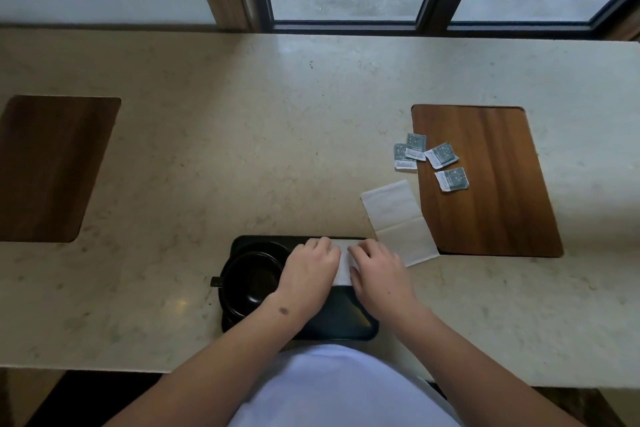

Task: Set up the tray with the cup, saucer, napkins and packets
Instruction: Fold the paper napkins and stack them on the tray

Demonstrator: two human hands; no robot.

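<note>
We look down on a black tray (349, 322) at the near edge of a pale stone counter (242, 135). On its left half a black cup (254, 282) sits on a black saucer (258, 248); dark on dark, their outlines are hard to separate. The left hand (310, 269) and right hand (377, 274) lie palm-down on a white folded napkin (343, 258) across the tray's far right part; fingers curled, covering most of it, so we cannot tell whether they pinch it. A second napkin (398, 218) lies on the counter just beside the tray. Four grey packets (429, 159) lie scattered beyond, some on a wooden inset (491, 184); their print is illegible.
</note>
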